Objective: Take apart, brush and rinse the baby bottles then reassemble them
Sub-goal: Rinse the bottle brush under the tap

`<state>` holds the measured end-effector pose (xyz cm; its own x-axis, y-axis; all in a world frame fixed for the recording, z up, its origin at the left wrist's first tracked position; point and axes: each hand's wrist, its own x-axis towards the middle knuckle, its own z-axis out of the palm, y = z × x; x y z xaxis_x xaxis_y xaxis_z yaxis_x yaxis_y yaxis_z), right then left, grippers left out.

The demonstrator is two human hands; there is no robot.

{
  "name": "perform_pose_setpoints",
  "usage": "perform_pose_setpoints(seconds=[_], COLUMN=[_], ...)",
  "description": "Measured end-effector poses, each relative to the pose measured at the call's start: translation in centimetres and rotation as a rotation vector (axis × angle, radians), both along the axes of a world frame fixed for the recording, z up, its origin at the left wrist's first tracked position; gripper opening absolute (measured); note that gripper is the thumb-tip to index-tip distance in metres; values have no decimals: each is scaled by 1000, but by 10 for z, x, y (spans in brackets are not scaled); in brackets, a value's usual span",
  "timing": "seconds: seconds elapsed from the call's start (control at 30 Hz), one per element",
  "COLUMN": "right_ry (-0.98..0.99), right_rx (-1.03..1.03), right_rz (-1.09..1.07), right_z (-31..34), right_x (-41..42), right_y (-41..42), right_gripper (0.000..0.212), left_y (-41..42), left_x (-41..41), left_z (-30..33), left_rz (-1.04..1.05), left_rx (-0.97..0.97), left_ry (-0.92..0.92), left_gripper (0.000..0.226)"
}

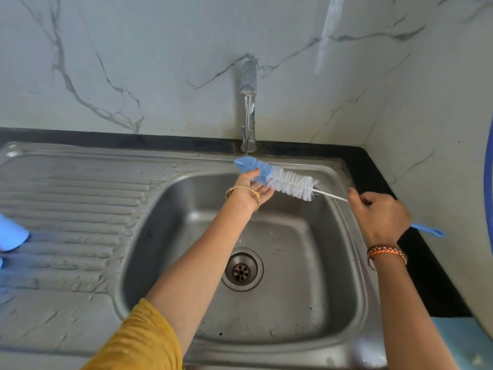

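Note:
A long bottle brush (282,180) with a blue sponge tip, white bristles and a blue handle end (429,231) is held across the back of the steel sink (344,247), its tip under the tap (248,108), from which water runs. My left hand (253,186) cups the blue tip from below, thumb on top. My right hand (378,214) grips the thin wire shaft and handle. A blue bottle part (12,233) lies on the draining board at the far left edge, partly cut off.
The ribbed draining board (69,209) lies left of the basin, wet with drops. A black counter strip (373,166) runs behind and to the right. Marble wall behind and at right. The drain (242,268) sits in the basin's middle.

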<state>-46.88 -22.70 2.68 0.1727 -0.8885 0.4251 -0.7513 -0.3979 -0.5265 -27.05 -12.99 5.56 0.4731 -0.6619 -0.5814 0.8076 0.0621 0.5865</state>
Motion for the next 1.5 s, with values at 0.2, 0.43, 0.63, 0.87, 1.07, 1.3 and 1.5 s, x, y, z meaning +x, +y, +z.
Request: perform_pose_setpoints(seconds=[0.2,0.43,0.63,0.87,1.07,1.3,1.5], right_ry=[14,90,19,0,13,43,46], right_rx=[2,52,57,64,47,103,111], right_rz=[34,81,18,-62,-30,160,286], right_z=[-6,-8,-7,-2,-1,15,30], right_x=[-5,16,-9,-24,5,87,141], right_y=[2,11,5,4,5,9,15], right_gripper=[44,46,42,45,41,38,36], left_y=[4,31,22,5,6,42,72], left_x=[1,25,22,14,30,88,130], left_z=[-6,-21,-11,-1,3,9,12], left_rz=[27,205,109,35,214,410,539], left_rx=[3,-65,-39,-49,-96,-149,-168], left_ry=[-21,77,16,46,23,-26,-75], left_gripper=[9,9,39,24,40,32,26])
